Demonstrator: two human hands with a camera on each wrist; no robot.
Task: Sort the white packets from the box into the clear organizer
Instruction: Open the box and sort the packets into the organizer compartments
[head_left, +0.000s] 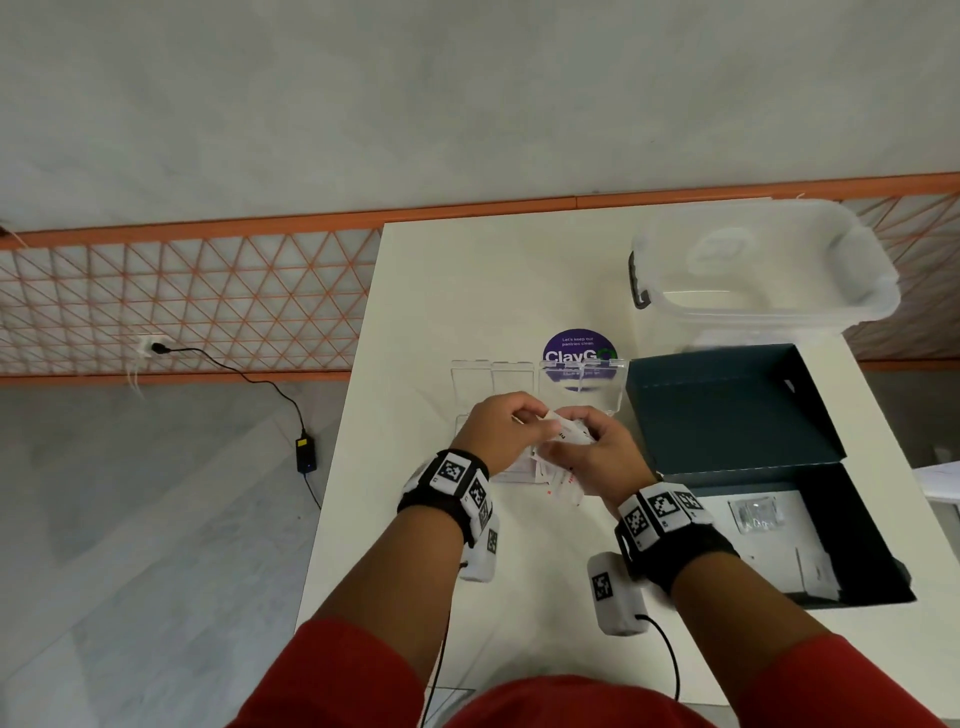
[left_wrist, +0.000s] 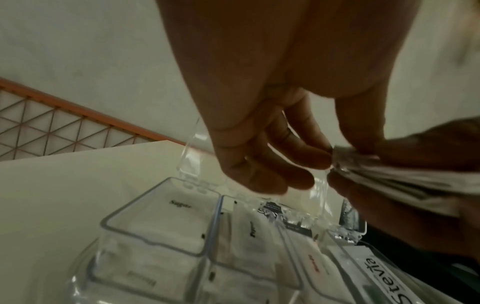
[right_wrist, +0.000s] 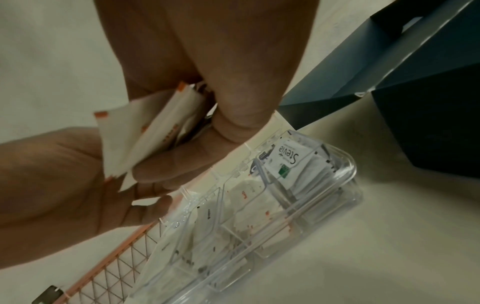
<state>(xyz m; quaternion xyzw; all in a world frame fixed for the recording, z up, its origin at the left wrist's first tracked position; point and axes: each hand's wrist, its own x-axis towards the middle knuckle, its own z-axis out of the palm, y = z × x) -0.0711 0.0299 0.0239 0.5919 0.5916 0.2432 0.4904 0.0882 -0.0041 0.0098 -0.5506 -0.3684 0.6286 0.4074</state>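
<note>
hands (head_left: 545, 441) around flat paper packets (right_wrist: 145, 131)

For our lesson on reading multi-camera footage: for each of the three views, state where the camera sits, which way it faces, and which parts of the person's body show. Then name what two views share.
Head: worn on the head, facing down and forward at the white table; both forearms, wrist bands and red sleeves show.
Left wrist: looks along the left hand at the clear organizer.
Right wrist: looks along the right hand, which holds white packets, with the dark box beyond.
Shared: both wrist views show the organizer and its Stevia packet.
</note>
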